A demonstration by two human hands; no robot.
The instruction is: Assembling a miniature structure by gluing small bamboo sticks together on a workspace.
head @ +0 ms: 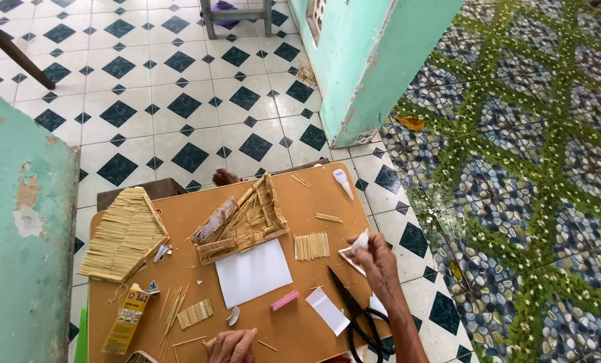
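My right hand (379, 261) is at the right edge of a small brown table (300, 323), with its fingers closed on a small white glue tube (359, 240). My left hand (232, 345) rests at the table's near edge with its fingers curled and nothing visible in it. A half-built model house of thin sticks (243, 220) lies at the table's middle. A row of short sticks (312, 246) lies just left of my right hand. Black scissors (355, 316) lie below my right hand.
A stick roof panel (123, 235) sits at the table's left. A white paper sheet (253, 272), a pink eraser-like block (284, 300), a yellow glue packet (127, 319), loose sticks (173, 312) and another white tube (343, 183) lie on the table. Teal walls (25, 228) and a pillar (368, 60) flank it.
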